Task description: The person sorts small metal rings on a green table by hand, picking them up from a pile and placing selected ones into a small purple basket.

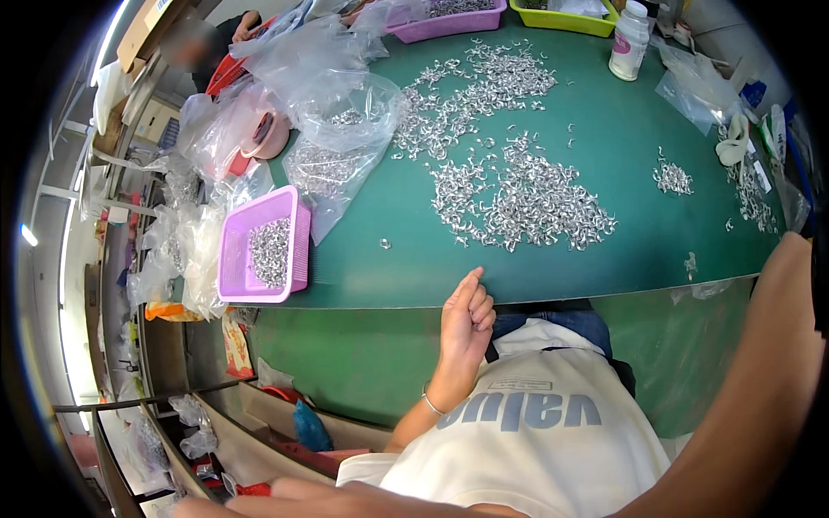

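Left hand [466,324] sits at the near edge of the green table [604,250], fingers [473,281] loosely curled, holding nothing that shows — index tip just touches the table edge. Right hand is out of frame; only the forearm crosses the lower right, so its fingers can't be told. Nearest thing: a big loose heap of small silver metal clips [527,203], shiny, curved, scattered mid-table, well ahead of the left hand. One stray clip [385,244] lies apart, closer in. Pink basket [259,250] at table's left edge holds more clips. Clear plastic bags [337,112] behind it, white bottle [629,39] far back.
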The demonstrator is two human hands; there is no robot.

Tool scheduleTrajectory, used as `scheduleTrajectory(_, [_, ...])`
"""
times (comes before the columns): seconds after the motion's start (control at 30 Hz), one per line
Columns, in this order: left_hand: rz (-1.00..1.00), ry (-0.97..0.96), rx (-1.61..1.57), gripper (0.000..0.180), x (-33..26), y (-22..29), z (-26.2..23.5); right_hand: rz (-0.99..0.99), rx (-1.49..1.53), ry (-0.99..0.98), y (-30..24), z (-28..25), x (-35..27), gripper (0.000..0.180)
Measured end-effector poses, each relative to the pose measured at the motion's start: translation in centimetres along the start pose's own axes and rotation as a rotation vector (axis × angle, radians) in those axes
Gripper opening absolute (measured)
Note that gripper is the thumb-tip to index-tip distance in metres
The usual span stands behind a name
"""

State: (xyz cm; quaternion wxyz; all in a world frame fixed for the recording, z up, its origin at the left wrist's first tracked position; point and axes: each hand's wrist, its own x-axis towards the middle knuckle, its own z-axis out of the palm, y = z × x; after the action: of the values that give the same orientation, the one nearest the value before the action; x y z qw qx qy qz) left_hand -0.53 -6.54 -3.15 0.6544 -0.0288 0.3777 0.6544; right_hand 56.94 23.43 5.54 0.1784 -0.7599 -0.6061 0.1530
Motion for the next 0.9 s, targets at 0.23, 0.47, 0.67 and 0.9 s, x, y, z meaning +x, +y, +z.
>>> scheduleTrajectory(0.23, [-0.052,0.001,0.016,0.019,0.6,-0.4,1.0,0.020,0.002,0.013,2.3,1.1,0.2,0.023])
scheduleTrajectory(0.47, [-0.030,-0.013,-0.001,0.019,0.4,-0.5,0.2,-0.005,-0.029,0.001,0.9,1.7,0.5,0.025])
scheduleTrajectory(0.67, [-0.031,-0.005,-0.003,0.019,0.5,-0.3,0.5,0.004,-0.035,-0.015,-0.8,2.9,-0.5,0.026])
scheduleTrajectory(0.9, [-0.051,-0.004,0.003,0.016,0.8,-0.5,0.9,-0.006,-0.032,-0.015,-1.8,3.8,-0.3,0.027])
